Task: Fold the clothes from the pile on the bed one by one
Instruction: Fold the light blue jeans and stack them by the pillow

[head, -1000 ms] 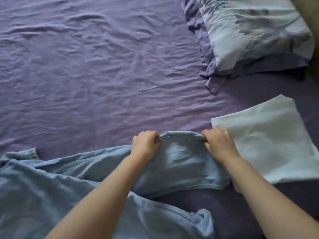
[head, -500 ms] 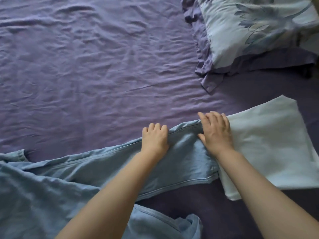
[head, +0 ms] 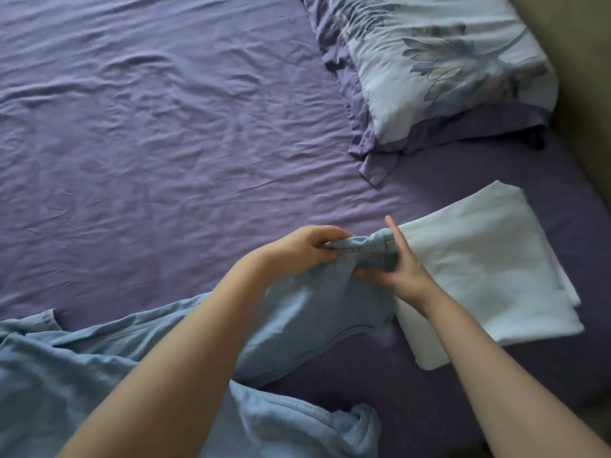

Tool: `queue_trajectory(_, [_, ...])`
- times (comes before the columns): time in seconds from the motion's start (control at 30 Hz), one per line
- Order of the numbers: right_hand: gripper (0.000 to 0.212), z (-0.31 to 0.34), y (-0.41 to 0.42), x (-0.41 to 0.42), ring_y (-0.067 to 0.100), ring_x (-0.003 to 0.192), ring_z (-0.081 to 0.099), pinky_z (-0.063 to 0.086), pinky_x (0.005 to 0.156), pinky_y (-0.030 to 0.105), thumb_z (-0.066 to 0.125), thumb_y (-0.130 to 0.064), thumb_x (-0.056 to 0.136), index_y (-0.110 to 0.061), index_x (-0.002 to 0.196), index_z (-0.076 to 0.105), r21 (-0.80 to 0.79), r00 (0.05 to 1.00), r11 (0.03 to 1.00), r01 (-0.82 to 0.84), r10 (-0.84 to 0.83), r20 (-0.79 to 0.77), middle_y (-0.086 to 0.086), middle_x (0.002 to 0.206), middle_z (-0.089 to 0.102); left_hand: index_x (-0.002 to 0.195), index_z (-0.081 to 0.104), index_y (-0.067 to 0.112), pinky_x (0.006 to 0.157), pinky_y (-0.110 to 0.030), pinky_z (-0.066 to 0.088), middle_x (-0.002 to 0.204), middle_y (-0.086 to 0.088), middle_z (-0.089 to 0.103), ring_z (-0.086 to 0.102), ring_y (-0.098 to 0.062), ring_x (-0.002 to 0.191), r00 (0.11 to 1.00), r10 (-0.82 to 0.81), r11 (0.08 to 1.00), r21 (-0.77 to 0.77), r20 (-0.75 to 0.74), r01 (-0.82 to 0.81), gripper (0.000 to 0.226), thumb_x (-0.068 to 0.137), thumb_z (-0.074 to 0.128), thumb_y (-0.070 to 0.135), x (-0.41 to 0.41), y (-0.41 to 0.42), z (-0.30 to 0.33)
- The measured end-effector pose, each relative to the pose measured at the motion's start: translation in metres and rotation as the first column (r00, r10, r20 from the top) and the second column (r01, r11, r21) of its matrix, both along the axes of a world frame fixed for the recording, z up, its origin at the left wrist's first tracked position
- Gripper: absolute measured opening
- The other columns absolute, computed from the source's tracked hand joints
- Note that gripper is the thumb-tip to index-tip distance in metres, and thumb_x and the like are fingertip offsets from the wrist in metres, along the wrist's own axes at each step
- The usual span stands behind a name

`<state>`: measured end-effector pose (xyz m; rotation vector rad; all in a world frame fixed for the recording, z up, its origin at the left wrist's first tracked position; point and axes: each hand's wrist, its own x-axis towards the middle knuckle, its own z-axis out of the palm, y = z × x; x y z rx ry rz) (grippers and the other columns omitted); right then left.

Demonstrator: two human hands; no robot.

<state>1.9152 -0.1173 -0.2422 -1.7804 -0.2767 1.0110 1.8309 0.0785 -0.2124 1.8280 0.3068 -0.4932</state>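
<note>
Left hand curled, pinching the hem end of a light blue denim-like garment, lifted off the purple bed sheet. Right hand grips the same bunched end, index finger straight. Garment trails left and near. Folded pale blue cloth just right; floral pillow beyond.

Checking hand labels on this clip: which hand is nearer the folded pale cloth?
Right. The right hand overlaps the folded pale cloth at its left edge; the left hand grips the blue garment further left.
</note>
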Motion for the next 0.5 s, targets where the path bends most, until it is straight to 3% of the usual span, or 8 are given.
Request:
queue_trajectory(0.07, [0.049, 0.011, -0.002, 0.001, 0.005, 0.093, 0.062, 0.051, 0.079, 0.02, 0.076, -0.001, 0.074, -0.02, 0.116, 0.061, 0.0, 0.999, 0.999, -0.036, 0.036, -0.015, -0.012, 0.099, 0.066, 0.12, 0.058, 0.026, 0.086, -0.017, 0.044, 0.106, 0.002, 0.062, 0.054, -0.002, 0.093, 0.997, 0.06, 0.992, -0.113, 0.041, -0.055, 0.045, 0.091, 0.052, -0.008, 0.001, -0.001, 0.006])
queue_trajectory(0.13, [0.02, 0.018, -0.007, 0.0, 0.011, 0.086, 0.062, 0.052, 0.078, 0.03, 0.072, -0.002, 0.078, -0.017, 0.091, 0.07, -0.038, 0.998, 0.997, -0.068, 0.068, -0.007, -0.002, 0.09, 0.069, 0.107, 0.063, 0.026, 0.084, -0.019, 0.045, 0.098, 0.003, 0.064, 0.055, -0.003, 0.088, 0.98, 0.188, 0.975, -0.133, 0.068, -0.178, 0.038, 0.09, 0.053, -0.007, 0.001, -0.004, 0.006])
queue_trajectory(0.23, [0.013, 0.025, -0.013, 0.0, 0.014, 0.092, 0.065, 0.052, 0.086, 0.037, 0.066, -0.012, 0.085, -0.018, 0.096, 0.068, -0.096, 0.995, 0.991, -0.091, 0.095, 0.037, -0.001, 0.096, 0.071, 0.095, 0.065, 0.019, 0.079, -0.022, 0.045, 0.086, 0.003, 0.063, 0.055, 0.001, 0.074, 0.92, 0.375, 0.926, -0.085, 0.114, -0.367, 0.027, 0.089, 0.056, -0.006, 0.0, -0.011, -0.003])
queue_trajectory(0.3, [0.013, 0.027, -0.013, 0.0, 0.024, 0.091, 0.064, 0.05, 0.08, 0.04, 0.062, -0.025, 0.089, -0.014, 0.096, 0.06, -0.241, 0.943, 0.96, -0.143, 0.206, 0.262, 0.004, 0.093, 0.07, 0.093, 0.066, 0.021, 0.078, -0.026, 0.047, 0.086, 0.001, 0.065, 0.057, -0.002, 0.074, 0.877, 0.464, 0.885, -0.015, 0.123, -0.466, 0.026, 0.088, 0.057, -0.002, 0.0, -0.017, -0.012])
queue_trajectory(0.4, [0.025, 0.022, -0.014, -0.003, 0.038, 0.084, 0.058, 0.036, 0.061, 0.038, 0.055, -0.035, 0.093, -0.013, 0.091, 0.044, -0.48, 0.715, 0.867, -0.134, 0.419, 0.559, 0.016, 0.087, 0.065, 0.1, 0.068, 0.025, 0.083, -0.031, 0.049, 0.098, 0.0, 0.069, 0.06, -0.016, 0.091, 0.837, 0.533, 0.825, 0.145, 0.127, -0.547, 0.019, 0.087, 0.061, 0.012, -0.004, -0.027, -0.024])
queue_trajectory(0.5, [0.037, 0.007, -0.018, -0.005, 0.036, 0.095, 0.06, 0.036, 0.063, 0.035, 0.053, -0.035, 0.093, -0.014, 0.121, 0.041, -0.677, 0.63, 0.734, -0.059, 0.553, 0.545, 0.013, 0.108, 0.063, 0.113, 0.066, 0.022, 0.097, -0.031, 0.039, 0.116, -0.002, 0.063, 0.052, -0.023, 0.114, 0.868, 0.459, 0.795, 0.348, 0.19, -0.496, 0.028, 0.085, 0.067, 0.018, -0.025, -0.036, -0.027])
